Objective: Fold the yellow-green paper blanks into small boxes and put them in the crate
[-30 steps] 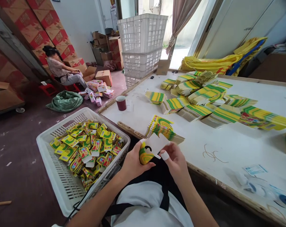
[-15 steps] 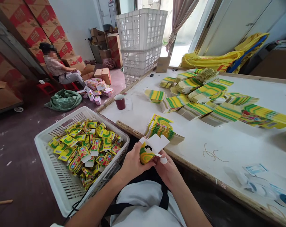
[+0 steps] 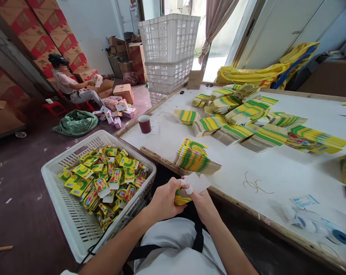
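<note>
A small yellow-and-green carton (image 3: 182,198) is held in front of my lap, its white inner flaps (image 3: 198,182) sticking out to the upper right. My left hand (image 3: 164,196) is closed around the carton's body. My right hand (image 3: 203,204) pinches the flap end, thumb and fingers pressed close to the left fingertips. White coverings wrap some fingertips on both hands. The fingers hide much of the carton. Just beyond, on the table edge, stands a stack of flat yellow-green cartons (image 3: 191,156).
A white plastic basket (image 3: 57,202) of folded cartons stands at my left. The white table (image 3: 230,172) carries several carton stacks (image 3: 247,110), a dark red mug (image 3: 144,124), rubber bands (image 3: 257,183) and tape rolls (image 3: 340,236). A person (image 3: 72,84) sits at the back left by stacked crates (image 3: 168,42).
My hands have drawn closer together over the carton's open end, covering the dark cut-out seen before. The flaps have tilted to the right. The seated person has raised a box.
</note>
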`<action>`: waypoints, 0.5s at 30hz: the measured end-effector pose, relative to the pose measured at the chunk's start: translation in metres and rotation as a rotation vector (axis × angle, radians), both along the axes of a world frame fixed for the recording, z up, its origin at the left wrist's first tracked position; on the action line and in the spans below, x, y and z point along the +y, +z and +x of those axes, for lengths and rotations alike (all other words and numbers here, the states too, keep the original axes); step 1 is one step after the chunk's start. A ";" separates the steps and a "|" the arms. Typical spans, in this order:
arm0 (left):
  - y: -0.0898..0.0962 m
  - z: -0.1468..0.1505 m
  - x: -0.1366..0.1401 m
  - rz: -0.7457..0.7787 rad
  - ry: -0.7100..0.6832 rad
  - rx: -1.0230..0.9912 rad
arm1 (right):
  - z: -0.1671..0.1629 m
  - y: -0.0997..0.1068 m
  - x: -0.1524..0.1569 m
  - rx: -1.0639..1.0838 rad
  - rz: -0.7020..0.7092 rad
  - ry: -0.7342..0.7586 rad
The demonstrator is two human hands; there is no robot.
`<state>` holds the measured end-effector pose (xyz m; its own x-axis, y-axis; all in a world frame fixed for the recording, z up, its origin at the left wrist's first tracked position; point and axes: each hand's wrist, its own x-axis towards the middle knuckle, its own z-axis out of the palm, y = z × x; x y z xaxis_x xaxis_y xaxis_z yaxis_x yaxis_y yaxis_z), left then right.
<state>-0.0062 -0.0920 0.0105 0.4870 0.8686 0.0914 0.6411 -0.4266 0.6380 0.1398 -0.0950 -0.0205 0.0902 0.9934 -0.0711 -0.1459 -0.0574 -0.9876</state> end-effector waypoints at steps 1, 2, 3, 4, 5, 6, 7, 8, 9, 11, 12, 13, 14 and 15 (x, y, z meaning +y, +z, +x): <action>-0.001 0.000 0.001 -0.006 0.010 -0.003 | 0.000 0.000 -0.001 -0.031 0.026 -0.009; -0.002 0.000 0.001 -0.023 0.018 -0.020 | -0.001 0.001 -0.003 -0.071 0.066 -0.004; -0.004 0.001 0.002 -0.041 0.026 -0.049 | -0.001 0.001 -0.006 -0.128 0.125 0.022; -0.006 0.001 0.003 -0.050 0.034 -0.084 | -0.002 0.002 -0.008 -0.207 0.204 0.062; -0.009 0.001 0.004 -0.047 0.042 -0.116 | -0.002 0.002 -0.010 -0.296 0.293 0.107; -0.011 0.000 0.005 -0.032 0.049 -0.139 | -0.002 0.001 -0.012 -0.384 0.379 0.149; -0.012 0.000 0.006 -0.011 0.060 -0.153 | -0.001 0.001 -0.013 -0.458 0.451 0.176; -0.013 -0.001 0.007 0.008 0.077 -0.161 | 0.000 0.000 -0.013 -0.503 0.501 0.181; -0.012 -0.002 0.007 0.022 0.098 -0.166 | 0.001 0.000 -0.012 -0.528 0.534 0.174; -0.007 -0.005 0.009 0.026 0.122 -0.175 | 0.004 -0.001 -0.009 -0.553 0.567 0.183; -0.004 -0.007 0.009 0.031 0.125 -0.173 | 0.006 -0.001 -0.007 -0.563 0.581 0.210; 0.000 -0.009 0.010 0.037 0.123 -0.164 | 0.008 -0.001 -0.004 -0.577 0.595 0.244; 0.004 -0.011 0.010 0.043 0.120 -0.149 | 0.010 -0.001 -0.002 -0.593 0.608 0.279; 0.007 -0.012 0.011 0.045 0.118 -0.130 | 0.012 0.000 0.000 -0.610 0.618 0.306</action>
